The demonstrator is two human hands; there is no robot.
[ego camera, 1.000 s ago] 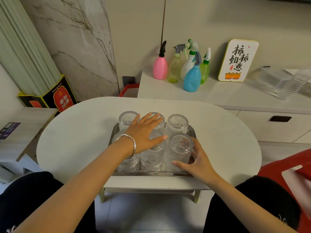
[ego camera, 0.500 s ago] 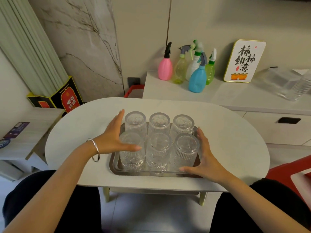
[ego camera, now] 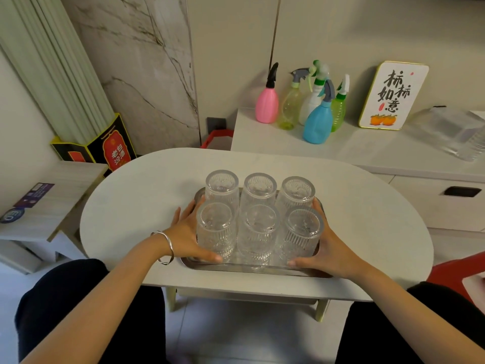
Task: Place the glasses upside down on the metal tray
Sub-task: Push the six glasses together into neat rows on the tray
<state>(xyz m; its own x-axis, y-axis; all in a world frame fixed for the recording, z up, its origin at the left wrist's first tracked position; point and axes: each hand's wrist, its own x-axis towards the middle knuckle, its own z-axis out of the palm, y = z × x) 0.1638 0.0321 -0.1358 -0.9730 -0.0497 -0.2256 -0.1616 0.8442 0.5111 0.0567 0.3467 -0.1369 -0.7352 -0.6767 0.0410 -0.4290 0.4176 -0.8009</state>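
Several clear ribbed glasses (ego camera: 258,219) stand upside down, in two rows of three, on the metal tray (ego camera: 252,269) near the front of the oval table. My left hand (ego camera: 187,236), with a silver bangle on the wrist, lies flat against the left front glass (ego camera: 215,229), thumb on the tray's front. My right hand (ego camera: 326,248) lies against the right front glass (ego camera: 301,232) in the same way. Neither hand closes around a glass, and the tray's ends are hidden under my palms.
The pale oval table (ego camera: 131,206) is low and stands between my knees. Behind it, a white cabinet (ego camera: 367,151) carries several spray bottles (ego camera: 319,119), a small sign (ego camera: 393,95) and clear plastic containers (ego camera: 454,130). A low side shelf (ego camera: 39,206) is on the left, a red stool (ego camera: 462,271) on the right.
My left hand came off the tops of the glasses and moved to the tray's left side. Both hands have closed in against the outer glasses.
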